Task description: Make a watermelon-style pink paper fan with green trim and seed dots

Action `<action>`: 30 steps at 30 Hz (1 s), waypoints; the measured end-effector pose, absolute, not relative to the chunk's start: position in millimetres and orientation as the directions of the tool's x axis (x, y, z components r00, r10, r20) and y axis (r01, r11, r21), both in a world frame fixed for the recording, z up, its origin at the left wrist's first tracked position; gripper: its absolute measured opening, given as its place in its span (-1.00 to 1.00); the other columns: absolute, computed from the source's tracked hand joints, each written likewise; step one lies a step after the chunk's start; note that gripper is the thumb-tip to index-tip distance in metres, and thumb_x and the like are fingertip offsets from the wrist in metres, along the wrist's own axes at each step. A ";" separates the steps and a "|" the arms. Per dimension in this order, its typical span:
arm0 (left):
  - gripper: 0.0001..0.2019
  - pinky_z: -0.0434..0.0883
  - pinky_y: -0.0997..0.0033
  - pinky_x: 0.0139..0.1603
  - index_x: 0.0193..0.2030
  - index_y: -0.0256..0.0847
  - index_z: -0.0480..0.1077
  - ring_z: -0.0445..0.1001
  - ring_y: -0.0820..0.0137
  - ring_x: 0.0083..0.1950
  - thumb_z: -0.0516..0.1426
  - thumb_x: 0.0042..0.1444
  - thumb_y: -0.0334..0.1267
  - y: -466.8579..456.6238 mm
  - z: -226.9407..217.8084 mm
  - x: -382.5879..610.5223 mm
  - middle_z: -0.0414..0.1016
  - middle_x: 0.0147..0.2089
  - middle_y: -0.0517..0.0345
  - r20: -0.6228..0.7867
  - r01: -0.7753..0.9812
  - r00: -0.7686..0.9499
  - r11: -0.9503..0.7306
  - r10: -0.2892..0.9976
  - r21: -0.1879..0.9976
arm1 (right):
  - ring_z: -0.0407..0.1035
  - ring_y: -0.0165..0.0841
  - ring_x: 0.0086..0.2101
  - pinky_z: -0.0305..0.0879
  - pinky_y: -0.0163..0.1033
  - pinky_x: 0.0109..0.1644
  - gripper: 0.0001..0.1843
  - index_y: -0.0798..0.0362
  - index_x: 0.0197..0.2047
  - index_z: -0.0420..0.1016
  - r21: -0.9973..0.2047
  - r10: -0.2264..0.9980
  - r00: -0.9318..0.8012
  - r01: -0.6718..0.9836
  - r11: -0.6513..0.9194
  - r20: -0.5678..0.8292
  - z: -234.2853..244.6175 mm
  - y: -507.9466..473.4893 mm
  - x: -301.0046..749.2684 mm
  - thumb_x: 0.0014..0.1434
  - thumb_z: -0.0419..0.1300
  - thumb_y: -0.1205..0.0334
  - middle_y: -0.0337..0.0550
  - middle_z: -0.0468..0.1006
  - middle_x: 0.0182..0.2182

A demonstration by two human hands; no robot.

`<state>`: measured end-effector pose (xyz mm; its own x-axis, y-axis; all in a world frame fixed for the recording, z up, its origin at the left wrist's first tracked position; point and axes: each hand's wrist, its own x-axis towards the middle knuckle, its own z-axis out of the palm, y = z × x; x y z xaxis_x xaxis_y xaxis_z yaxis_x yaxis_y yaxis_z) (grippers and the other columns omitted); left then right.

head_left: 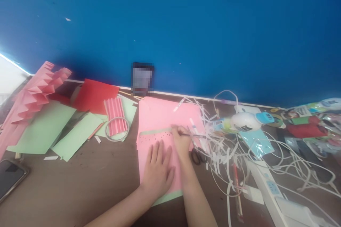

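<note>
Resting on the brown counter, a dark-dotted pink paper sheet is pressed by the flat left hand, fingers slightly apart; beyond, a thin dark pen is clamped in the right hand, before plain pink sheets.

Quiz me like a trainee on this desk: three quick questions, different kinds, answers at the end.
1. Which hand holds the pen?
2. True or false: the white ring lies partly over the pleated pink paper.
3. What is under the left hand? A) a red sheet; B) a pink sheet with dark dots; C) a phone.

Key: 1. The right hand. 2. True. 3. B.
</note>
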<state>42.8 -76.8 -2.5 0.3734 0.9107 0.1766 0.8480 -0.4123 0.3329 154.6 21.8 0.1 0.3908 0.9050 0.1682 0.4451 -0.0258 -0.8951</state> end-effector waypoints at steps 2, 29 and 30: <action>-0.40 0.01 -0.01 0.20 0.29 -0.21 -0.12 -0.07 0.05 0.29 -0.08 0.14 -0.07 -76.7 -2.3 43.0 -0.12 0.32 -0.07 0.176 0.848 0.374 -0.413 0.910 0.332 | -0.04 -0.54 -0.65 0.13 -0.36 -0.48 -0.60 0.03 -0.72 -0.03 -0.897 0.906 0.389 0.442 -0.024 0.168 -0.8 21.4 154.8 0.02 0.08 0.22 -0.42 0.00 -0.75; -0.43 0.01 -0.01 0.20 0.27 -0.21 -0.04 -0.07 0.03 0.28 -0.07 0.14 -0.08 -76.3 0.9 42.8 -0.13 0.32 -0.08 0.181 0.837 0.369 -0.410 0.912 0.363 | -0.04 -0.54 -0.64 0.00 -0.38 -0.55 -0.59 0.04 -0.71 -0.05 -0.888 0.897 0.408 0.458 -0.041 0.169 1.3 21.4 151.8 0.02 0.07 0.20 -0.40 -0.01 -0.74; -0.43 0.01 -0.01 0.20 0.27 -0.22 -0.03 -0.07 0.02 0.28 -0.07 0.14 -0.08 -76.2 1.2 42.9 -0.12 0.32 -0.08 0.181 0.836 0.368 -0.410 0.912 0.365 | -0.04 -0.54 -0.64 0.00 -0.38 -0.55 -0.59 0.04 -0.71 -0.05 -0.890 0.897 0.409 0.454 -0.043 0.165 1.4 21.4 151.8 0.02 0.08 0.19 -0.40 -0.01 -0.74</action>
<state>42.9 -76.2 1.2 0.3682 0.9119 0.1813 0.8360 -0.4100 0.3648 151.8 21.4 1.4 0.4095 0.8972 0.1654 0.4538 -0.0430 -0.8901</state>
